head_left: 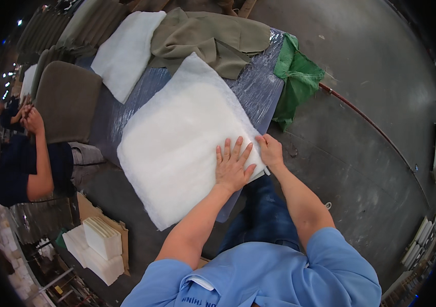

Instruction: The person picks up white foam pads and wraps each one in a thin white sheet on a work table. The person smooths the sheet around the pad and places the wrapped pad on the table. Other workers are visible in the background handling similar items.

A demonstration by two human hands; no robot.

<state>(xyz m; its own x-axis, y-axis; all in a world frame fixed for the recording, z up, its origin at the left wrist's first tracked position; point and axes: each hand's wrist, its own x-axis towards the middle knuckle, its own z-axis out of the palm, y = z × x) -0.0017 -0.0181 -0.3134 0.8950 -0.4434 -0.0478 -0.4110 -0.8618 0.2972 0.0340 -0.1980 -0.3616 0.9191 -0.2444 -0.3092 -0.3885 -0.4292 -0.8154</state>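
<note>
A large white wadding pad (177,133) lies before me on a table covered in plastic film (264,79), its near left part hanging past the table edge. My left hand (234,166) rests flat on the pad near its right corner, fingers spread. Right beside it, my right hand (270,151) is closed on the pad's right edge, thumb on top and fingers curled; the underside of the grip is hidden. Farther back lie a crumpled taupe fabric cover (197,33) and a second white wadding sheet (128,53).
At left a co-worker (28,169) in dark clothing stands by a covered brown cushion (67,100), with stacked cushions (49,28) behind. White foam blocks (102,238) sit on the floor at lower left. A green sack (300,69) hangs off the table's right edge; a reddish hose (366,117) crosses the floor.
</note>
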